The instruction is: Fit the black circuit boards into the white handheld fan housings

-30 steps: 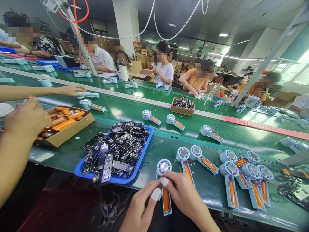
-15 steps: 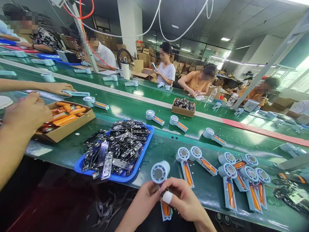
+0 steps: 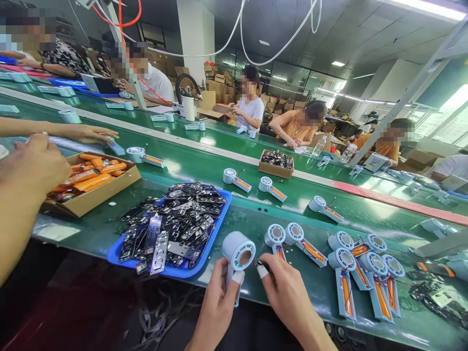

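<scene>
A light-blue handheld fan body (image 3: 236, 249) is gripped by its handle in my left hand (image 3: 218, 298). Its round head tilts toward the right, and my fingers cover most of the handle. Just right of the fan, apart from it, my right hand (image 3: 287, 290) pinches a small dark part (image 3: 261, 264), too small to identify surely. White wraps cover a fingertip on each hand. To the left, black circuit boards (image 3: 190, 207) are heaped in a blue tray (image 3: 216, 233). Several similar fan bodies (image 3: 344, 292) with orange batteries in their handles lie on the right.
A cardboard box (image 3: 107, 192) of orange batteries stands left, beside a co-worker's hands (image 3: 40, 165). Fan bodies (image 3: 270, 187) lie along the green conveyor (image 3: 204, 204). Another box (image 3: 276, 170) holds dark parts. Loose boards (image 3: 438, 297) lie far right; people sit opposite.
My hands have come apart, the right one moving away with the small dark part. The fan has turned in my left hand, its head now facing right. The co-worker's far hand shifted.
</scene>
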Demonstrator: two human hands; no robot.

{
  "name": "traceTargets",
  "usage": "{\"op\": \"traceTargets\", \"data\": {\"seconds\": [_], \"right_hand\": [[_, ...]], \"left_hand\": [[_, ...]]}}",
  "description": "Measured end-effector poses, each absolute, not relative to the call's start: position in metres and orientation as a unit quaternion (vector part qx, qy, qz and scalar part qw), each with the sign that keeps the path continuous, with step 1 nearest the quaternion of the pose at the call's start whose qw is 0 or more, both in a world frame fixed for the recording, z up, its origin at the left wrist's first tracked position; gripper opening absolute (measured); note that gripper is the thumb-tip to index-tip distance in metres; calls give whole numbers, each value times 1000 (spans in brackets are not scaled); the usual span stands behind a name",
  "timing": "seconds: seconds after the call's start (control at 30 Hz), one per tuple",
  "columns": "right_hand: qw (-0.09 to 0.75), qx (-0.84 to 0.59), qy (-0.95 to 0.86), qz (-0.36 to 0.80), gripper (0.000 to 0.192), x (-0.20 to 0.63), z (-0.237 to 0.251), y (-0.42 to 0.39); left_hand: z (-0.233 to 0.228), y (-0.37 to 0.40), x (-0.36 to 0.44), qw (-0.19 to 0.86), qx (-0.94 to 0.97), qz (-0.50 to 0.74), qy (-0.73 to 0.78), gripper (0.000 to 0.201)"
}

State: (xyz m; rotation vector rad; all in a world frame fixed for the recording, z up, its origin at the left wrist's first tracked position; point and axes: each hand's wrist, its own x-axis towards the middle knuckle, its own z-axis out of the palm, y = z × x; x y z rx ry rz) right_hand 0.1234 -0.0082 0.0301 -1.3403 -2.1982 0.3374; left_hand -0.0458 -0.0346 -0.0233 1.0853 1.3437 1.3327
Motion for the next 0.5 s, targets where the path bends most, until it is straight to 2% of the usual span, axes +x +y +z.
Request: {"op": "traceTargets", "data": {"seconds": [0.1,0.2,0.27,0.33,0.43,0.5], "right_hand": [[137,-471,-871,34,16,120,38,-17],[78,-382,-915,99,15,117,51,-22],[91,-337,-917,193,23,115,55,-21],[140,-334,-873,325,31,111,53,-18],[209,-361,-712,565,48,103,39,-14],[250,-379,-600,659,60,97,26,-14]], "left_hand": [[-20,-33,-49,422,468,530,567,40],[-14,-34,-50,433,457,524,574,41],[-9,-35,-48,472,426,532,559,40],[-3,-36,-47,531,384,531,537,39],[4,-34,-46,620,308,528,492,40],[6,-32,-46,655,256,550,451,43]]}}
